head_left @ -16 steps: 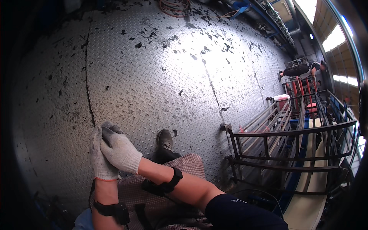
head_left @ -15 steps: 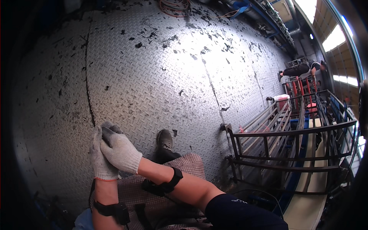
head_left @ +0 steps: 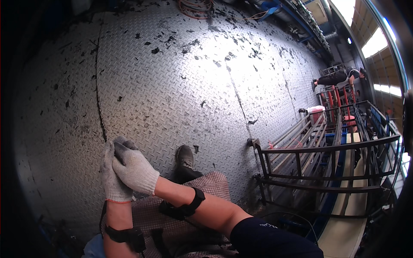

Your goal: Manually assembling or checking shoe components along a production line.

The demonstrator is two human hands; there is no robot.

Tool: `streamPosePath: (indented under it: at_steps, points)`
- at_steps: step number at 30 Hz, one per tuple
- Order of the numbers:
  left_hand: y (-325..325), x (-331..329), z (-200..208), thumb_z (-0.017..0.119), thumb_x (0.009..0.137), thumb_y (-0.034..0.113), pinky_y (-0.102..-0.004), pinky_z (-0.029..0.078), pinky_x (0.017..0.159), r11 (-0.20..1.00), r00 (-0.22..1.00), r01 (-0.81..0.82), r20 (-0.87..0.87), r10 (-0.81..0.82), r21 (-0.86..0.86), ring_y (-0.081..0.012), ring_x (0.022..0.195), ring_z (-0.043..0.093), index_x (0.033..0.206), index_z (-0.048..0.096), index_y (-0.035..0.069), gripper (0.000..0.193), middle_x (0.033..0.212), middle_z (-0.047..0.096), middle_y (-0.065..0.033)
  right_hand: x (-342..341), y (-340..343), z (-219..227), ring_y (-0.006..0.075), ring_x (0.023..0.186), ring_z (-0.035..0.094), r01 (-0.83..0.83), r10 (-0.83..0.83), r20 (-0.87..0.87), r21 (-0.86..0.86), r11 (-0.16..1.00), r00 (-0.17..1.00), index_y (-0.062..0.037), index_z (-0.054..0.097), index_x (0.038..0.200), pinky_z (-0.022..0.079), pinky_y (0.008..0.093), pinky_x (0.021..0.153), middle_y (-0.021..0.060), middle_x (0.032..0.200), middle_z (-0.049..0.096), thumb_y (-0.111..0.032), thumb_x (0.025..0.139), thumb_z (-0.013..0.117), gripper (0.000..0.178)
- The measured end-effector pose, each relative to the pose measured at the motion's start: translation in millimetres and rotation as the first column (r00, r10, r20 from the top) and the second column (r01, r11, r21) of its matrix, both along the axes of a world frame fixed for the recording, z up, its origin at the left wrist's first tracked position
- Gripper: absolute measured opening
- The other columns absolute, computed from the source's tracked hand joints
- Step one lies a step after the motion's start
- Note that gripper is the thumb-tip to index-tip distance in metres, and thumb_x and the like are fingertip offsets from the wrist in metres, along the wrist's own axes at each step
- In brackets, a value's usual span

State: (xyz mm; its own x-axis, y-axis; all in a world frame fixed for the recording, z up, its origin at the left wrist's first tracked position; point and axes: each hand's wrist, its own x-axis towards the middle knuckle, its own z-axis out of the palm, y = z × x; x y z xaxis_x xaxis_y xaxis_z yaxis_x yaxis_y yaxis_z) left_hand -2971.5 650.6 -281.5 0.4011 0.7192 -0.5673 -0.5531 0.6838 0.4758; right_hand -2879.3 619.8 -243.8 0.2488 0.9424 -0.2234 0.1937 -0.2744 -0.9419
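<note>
Both of my hands are in white knit gloves with grey fingertips, pressed together low on the left, above the floor. My left hand (head_left: 112, 178) is the outer one, with an orange-edged cuff; its fingers point away from me and are partly covered. Across it lies my right hand (head_left: 137, 170), fingers closed together and curled against the left one. The palms are hidden, so whether anything is between them cannot be seen. Dark straps with small boxes circle my left forearm (head_left: 120, 215) and my right forearm (head_left: 176, 192). A checked apron (head_left: 211, 185) covers my lap.
A dark metal rack (head_left: 297, 150) stands on the right beside a cream conveyor belt (head_left: 342, 228). The steel tread-plate floor (head_left: 142, 86) carries scattered black scraps. An orange hose coil (head_left: 195, 9) lies at the far edge. Another person (head_left: 337, 78) stands bent forward at the far right.
</note>
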Motion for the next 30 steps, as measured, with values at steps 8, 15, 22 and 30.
streamPosePath:
  at_steps: [8,15,22,30]
  points:
    - [0.7,-0.3,-2.1,0.054,0.102,0.031,-0.0369,0.055,0.086,1.000,1.000,0.006,0.008,-0.006,0.000,-0.0225,0.095,0.066,0.118,0.063,0.003,0.033,0.107,0.067,-0.0112,0.3,0.5,1.5,0.0502,0.096,0.062,0.015,-0.015,0.007,0.025,1.000,1.000,0.0071,0.060,0.111,0.050,0.0500,0.083,0.0332,0.096,0.064,-0.026,0.097,0.052,0.037]
    - [0.0,1.9,3.6,0.056,0.101,0.031,-0.0368,0.055,0.086,1.000,1.000,0.002,-0.007,-0.002,-0.014,-0.0224,0.094,0.066,0.118,0.062,0.003,0.034,0.107,0.067,-0.0109,2.7,0.1,5.6,0.0492,0.102,0.061,-0.039,0.037,-0.021,-0.059,0.997,0.999,0.0066,0.060,0.115,0.049,0.0513,0.088,0.0327,0.108,0.063,-0.025,0.098,0.050,0.037]
    - [1.6,0.6,12.4,0.056,0.101,0.031,-0.0366,0.055,0.086,0.999,0.998,0.031,-0.053,-0.030,0.011,-0.0221,0.096,0.066,0.120,0.061,0.003,0.034,0.108,0.066,-0.0107,1.3,1.0,-1.1,0.0496,0.099,0.062,-0.012,0.013,0.021,-0.015,1.000,1.000,0.0070,0.060,0.112,0.049,0.0509,0.086,0.0334,0.100,0.064,-0.024,0.097,0.050,0.036]
    - [0.6,-4.1,-1.6,0.051,0.102,0.030,-0.0364,0.054,0.090,1.000,0.999,0.018,-0.035,-0.017,0.005,-0.0230,0.099,0.066,0.124,0.060,0.002,0.036,0.112,0.066,-0.0118,1.0,1.9,1.9,0.0498,0.098,0.063,-0.028,0.027,-0.013,-0.035,0.999,1.000,0.0074,0.060,0.113,0.050,0.0498,0.085,0.0334,0.097,0.064,-0.025,0.097,0.051,0.037]
